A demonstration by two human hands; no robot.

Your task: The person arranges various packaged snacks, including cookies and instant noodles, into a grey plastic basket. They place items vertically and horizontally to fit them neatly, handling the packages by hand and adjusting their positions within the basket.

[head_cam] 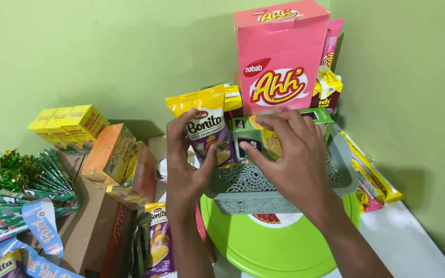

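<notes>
my right hand (pixel 289 157) covers most of the green box (pixel 284 128), so i can't make out its full front; only the top edge and left end show. my fingers clasp it, its long axis lying left to right in the grey basket (pixel 243 185). my left hand (pixel 186 164) grips the yellow-and-purple snack packet (pixel 207 128), standing upright, top upward, just beside the box. the tall pink box (pixel 281 56) stands behind.
</notes>
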